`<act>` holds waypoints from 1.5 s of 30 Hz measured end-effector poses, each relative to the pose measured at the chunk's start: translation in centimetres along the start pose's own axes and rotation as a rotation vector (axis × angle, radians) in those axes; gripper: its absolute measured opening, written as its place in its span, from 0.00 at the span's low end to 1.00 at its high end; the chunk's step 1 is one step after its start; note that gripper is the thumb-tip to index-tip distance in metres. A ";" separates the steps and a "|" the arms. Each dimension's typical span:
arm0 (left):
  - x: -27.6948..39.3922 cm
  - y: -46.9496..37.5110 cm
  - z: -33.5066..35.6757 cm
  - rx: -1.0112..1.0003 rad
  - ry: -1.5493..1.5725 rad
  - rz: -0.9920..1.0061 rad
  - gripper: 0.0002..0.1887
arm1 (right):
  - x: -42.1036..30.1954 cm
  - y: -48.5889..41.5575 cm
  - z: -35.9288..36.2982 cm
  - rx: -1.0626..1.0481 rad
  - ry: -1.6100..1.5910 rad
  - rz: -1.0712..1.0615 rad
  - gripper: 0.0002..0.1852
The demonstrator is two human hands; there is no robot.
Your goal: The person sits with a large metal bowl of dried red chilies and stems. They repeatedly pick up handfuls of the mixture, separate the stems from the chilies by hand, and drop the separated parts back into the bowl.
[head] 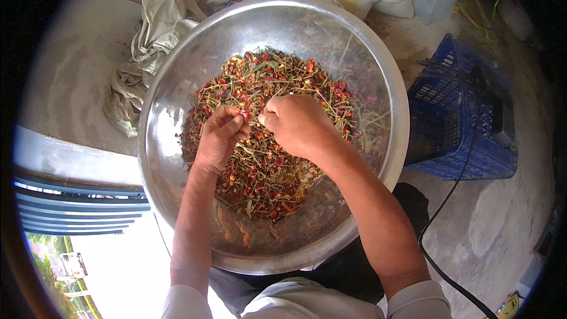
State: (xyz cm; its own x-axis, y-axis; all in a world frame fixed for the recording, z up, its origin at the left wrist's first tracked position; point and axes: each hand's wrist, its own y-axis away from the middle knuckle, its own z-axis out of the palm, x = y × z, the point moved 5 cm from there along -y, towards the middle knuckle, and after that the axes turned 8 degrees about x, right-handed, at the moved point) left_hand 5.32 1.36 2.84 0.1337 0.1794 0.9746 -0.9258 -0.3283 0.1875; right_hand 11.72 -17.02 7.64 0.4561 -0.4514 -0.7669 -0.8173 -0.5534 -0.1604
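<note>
A large, shiny metal basin point(401, 110) stands before me. Across its bottom lies a heap of dried red chili pieces, stems and seeds point(266, 181). Over the heap, my left hand point(224, 135) pinches a small red chili piece point(244, 115) between thumb and fingertips. Just to the right, my right hand point(294, 122) is held with thumb and forefinger pressed together, close to that piece but apart from it. Whether anything small sits in the right fingertips is too hidden to tell.
Right of the basin stands a blue plastic crate point(478, 155), with a black cable point(438, 257) running down past it. A crumpled white woven sack point(157, 26) lies at the left. Filled bags point(394, 0) line the back. A blue slatted shutter point(84, 212) is at lower left.
</note>
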 end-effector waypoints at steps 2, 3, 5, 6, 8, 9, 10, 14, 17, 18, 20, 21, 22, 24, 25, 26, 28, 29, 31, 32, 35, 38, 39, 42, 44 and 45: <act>0.3 0.7 1.4 -0.031 0.001 0.033 0.03 | -0.2 -0.1 0.1 -0.028 -0.021 0.054 0.13; 0.4 1.1 2.0 -0.045 0.002 0.048 0.04 | -0.3 -0.1 0.2 -0.043 -0.032 0.081 0.13; 0.6 1.4 2.7 -0.038 -0.031 0.104 0.06 | -0.5 -0.1 0.1 0.037 -0.058 0.044 0.13; 1.1 1.6 3.1 -0.047 -0.047 0.126 0.06 | -0.7 -0.1 -0.1 0.077 -0.071 0.027 0.13; 2.3 2.1 4.0 -0.038 -0.020 0.130 0.07 | -0.9 -0.4 -1.1 0.069 -0.119 0.024 0.14; 2.8 2.2 4.4 -0.045 0.064 0.119 0.07 | -0.9 -0.5 -1.6 0.068 -0.143 0.024 0.14; 3.2 2.2 4.8 -0.054 0.148 0.106 0.07 | -0.5 -0.6 -1.5 0.143 -0.224 -0.050 0.15; 3.8 -0.1 3.9 0.007 0.315 0.160 0.04 | -0.5 -1.1 -1.9 -0.017 -0.367 0.022 0.16; 4.0 -1.8 3.4 0.164 0.172 0.193 0.05 | 0.0 -0.7 -2.6 -0.004 -0.667 0.190 0.17; 3.6 -2.4 3.0 0.172 -0.018 0.176 0.05 | 0.2 -0.7 -2.9 -0.030 -0.741 0.247 0.18; 2.1 -3.6 1.3 0.197 -0.368 0.149 0.05 | -0.3 -0.6 -3.8 -0.014 -0.947 0.249 0.18; 1.9 -3.1 2.0 0.264 -0.562 0.190 0.04 | -0.2 -0.6 -4.3 0.000 -1.045 0.256 0.18; 0.3 -4.0 1.1 0.246 -0.670 0.257 0.05 | -0.3 -0.4 -4.5 0.005 -1.104 0.275 0.17; -1.1 -4.4 1.8 0.217 -0.865 0.287 0.06 | 0.2 -0.4 -4.6 0.069 -1.136 0.269 0.16; -2.2 -5.1 2.4 0.178 -0.923 0.321 0.08 | 0.5 -0.4 -4.7 0.103 -1.150 0.265 0.16; -2.5 -5.4 3.5 0.173 -0.991 0.342 0.09 | 1.0 -0.3 -5.0 0.128 -1.151 0.285 0.13; -2.8 -5.7 4.6 0.146 -1.125 0.413 0.11 | 1.4 -0.5 -4.8 0.170 -1.203 0.289 0.12; -3.7 -6.3 4.5 0.116 -1.188 0.463 0.12 | 1.5 -0.5 -4.8 0.191 -1.229 0.290 0.11; -4.9 -6.7 4.1 0.097 -1.250 0.458 0.12 | 1.4 -0.4 -4.9 0.199 -1.236 0.329 0.11; -5.5 -6.8 3.5 0.112 -1.250 0.404 0.12 | 1.3 -0.4 -4.9 0.201 -1.239 0.348 0.11; -6.3 -6.8 2.4 0.105 -1.148 0.294 0.09 | 1.6 -0.3 -4.9 0.203 -1.196 0.352 0.11; -6.3 -6.5 0.1 0.072 -0.944 0.141 0.07 | 1.6 -0.6 -4.8 0.112 -0.952 0.300 0.11; -5.9 -6.3 -0.1 0.078 -0.842 0.081 0.07 | 1.7 -0.7 -4.9 0.167 -0.810 0.241 0.12; -4.4 -4.7 -0.4 0.081 -0.660 -0.028 0.07 | 0.7 -0.4 -5.6 0.212 -0.584 0.198 0.15; -4.1 -4.1 -1.1 0.091 -0.545 -0.058 0.06 | 0.7 -0.7 -4.8 0.209 -0.560 0.141 0.12; -3.9 -3.8 -1.1 0.091 -0.487 -0.070 0.05 | 0.8 -0.7 -4.6 0.214 -0.546 0.114 0.10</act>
State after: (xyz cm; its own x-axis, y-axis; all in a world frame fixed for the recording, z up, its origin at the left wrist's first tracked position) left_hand 7.94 2.95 -1.77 0.3638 -0.2425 0.8994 -0.8771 -0.4142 0.2431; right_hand 14.28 -20.23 10.05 0.1611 -0.0433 -0.9860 -0.9290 -0.3439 -0.1367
